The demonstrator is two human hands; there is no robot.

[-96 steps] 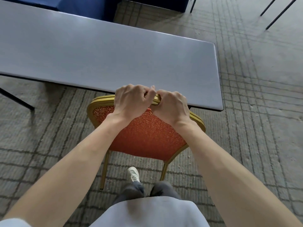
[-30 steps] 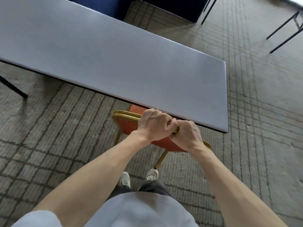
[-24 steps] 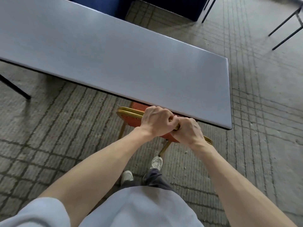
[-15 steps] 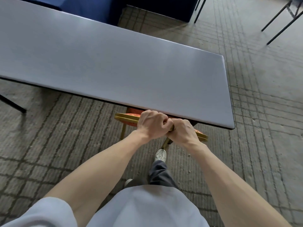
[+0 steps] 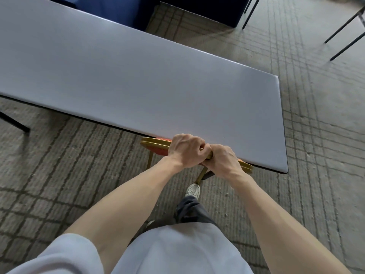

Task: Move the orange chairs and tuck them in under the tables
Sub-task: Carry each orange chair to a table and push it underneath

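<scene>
An orange chair (image 5: 157, 147) with a gold frame stands pushed in beneath the near edge of a long grey table (image 5: 138, 80), toward its right end. Only the top of its backrest and two gold rear legs show; the seat is hidden under the tabletop. My left hand (image 5: 187, 150) and my right hand (image 5: 223, 161) grip the backrest's top rail side by side, fingers curled over it.
Patterned grey carpet (image 5: 59, 165) covers the floor. A black table leg (image 5: 15, 123) shows at the left. Dark blue furniture (image 5: 122, 10) stands behind the table. Thin black legs of other furniture (image 5: 343, 30) rise at the top right. My foot (image 5: 193, 190) is just behind the chair.
The chair has slid forward under the table, so its orange back is now almost hidden. Both hands kept their grip on the rail and I stepped closer.
</scene>
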